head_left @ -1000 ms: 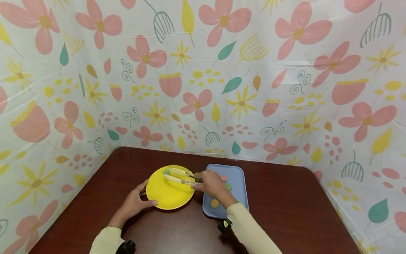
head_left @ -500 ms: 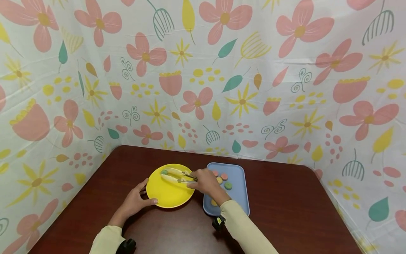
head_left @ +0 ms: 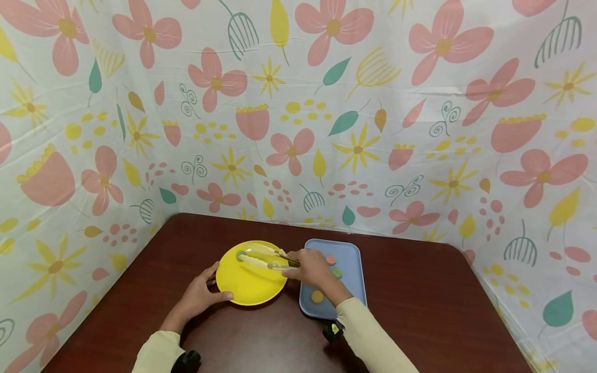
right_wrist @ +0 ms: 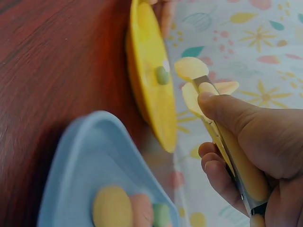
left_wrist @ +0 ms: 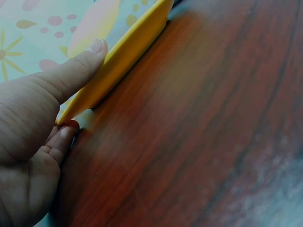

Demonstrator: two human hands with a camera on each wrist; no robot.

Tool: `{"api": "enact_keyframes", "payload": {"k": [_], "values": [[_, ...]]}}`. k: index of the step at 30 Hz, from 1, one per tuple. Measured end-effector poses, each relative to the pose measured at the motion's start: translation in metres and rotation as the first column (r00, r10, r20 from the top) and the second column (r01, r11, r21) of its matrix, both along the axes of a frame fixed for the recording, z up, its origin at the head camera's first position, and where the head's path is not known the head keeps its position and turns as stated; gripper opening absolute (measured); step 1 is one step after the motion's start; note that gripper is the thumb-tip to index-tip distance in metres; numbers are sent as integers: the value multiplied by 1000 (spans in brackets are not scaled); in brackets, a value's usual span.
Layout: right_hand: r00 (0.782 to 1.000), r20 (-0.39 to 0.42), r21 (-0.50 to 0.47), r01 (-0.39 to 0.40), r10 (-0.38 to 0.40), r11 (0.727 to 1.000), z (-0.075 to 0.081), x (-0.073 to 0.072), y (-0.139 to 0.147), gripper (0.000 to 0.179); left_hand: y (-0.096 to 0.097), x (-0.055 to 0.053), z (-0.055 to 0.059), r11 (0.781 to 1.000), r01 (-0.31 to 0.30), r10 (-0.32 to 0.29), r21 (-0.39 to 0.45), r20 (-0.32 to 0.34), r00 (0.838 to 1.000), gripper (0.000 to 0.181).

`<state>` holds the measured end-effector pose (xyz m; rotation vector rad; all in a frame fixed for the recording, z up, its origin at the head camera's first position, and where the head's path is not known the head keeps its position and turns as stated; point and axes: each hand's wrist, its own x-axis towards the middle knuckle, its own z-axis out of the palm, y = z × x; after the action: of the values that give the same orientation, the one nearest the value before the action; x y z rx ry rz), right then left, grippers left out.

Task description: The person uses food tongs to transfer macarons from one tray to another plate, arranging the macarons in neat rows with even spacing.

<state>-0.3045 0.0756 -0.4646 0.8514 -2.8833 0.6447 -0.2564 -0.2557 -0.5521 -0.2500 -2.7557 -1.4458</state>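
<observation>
My left hand [head_left: 198, 295] grips the near left rim of a round yellow plate [head_left: 252, 285], thumb over the edge and fingers below it, as the left wrist view [left_wrist: 33, 109] also shows. In my right hand [head_left: 311, 268] is a pair of tongs [head_left: 275, 266] with pale tips and metal arms. The tips stand apart over the plate, beside a small green round piece [head_left: 241, 256] like a macaron. From the right wrist, that green piece [right_wrist: 162, 75] lies on the plate, and the tongs [right_wrist: 208, 104] appear clear of it.
A blue rectangular tray [head_left: 352, 285] lies right of the plate, partly under my right forearm. On it are a pink piece [head_left: 330, 259], a green piece [head_left: 336, 272] and a yellow piece [head_left: 317, 296]. Floral cloth [head_left: 298, 129] hangs behind the dark wooden table [head_left: 410, 311].
The green piece shifted slightly left with the tongs, and now sits on the plate. My right hand has since drawn a little right. My left hand stays on the plate rim.
</observation>
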Motion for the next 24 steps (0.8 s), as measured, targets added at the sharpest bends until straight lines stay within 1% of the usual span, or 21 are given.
{"api": "enact_keyframes", "payload": {"k": [6, 10, 11, 15, 20, 24], "values": [[999, -32, -27, 13, -14, 1000, 21, 16, 31, 54, 0, 0, 0, 1000, -8, 8, 2, -3, 1000, 107], [997, -66, -38, 25, -27, 999, 30, 24, 54, 57, 1, 0, 0, 1000, 3, -3, 0, -6, 1000, 107], [997, -64, -40, 31, -33, 999, 31, 26, 60, 58, 1, 0, 0, 1000, 4, -4, 1, -5, 1000, 107], [995, -77, -35, 64, -66, 997, 35, 34, 80, 57, 2, 0, 0, 1000, -4, 4, 1, 2, 1000, 107], [990, -44, 14, 136, -136, 991, 38, 47, 99, 57, 1, 1, 1, 1000, -11, 11, -5, 1, 1000, 107], [985, -12, 38, 174, -174, 984, 36, 57, 117, 61, 2, 2, 1, 1000, -11, 11, -3, 1, 1000, 107]]}}
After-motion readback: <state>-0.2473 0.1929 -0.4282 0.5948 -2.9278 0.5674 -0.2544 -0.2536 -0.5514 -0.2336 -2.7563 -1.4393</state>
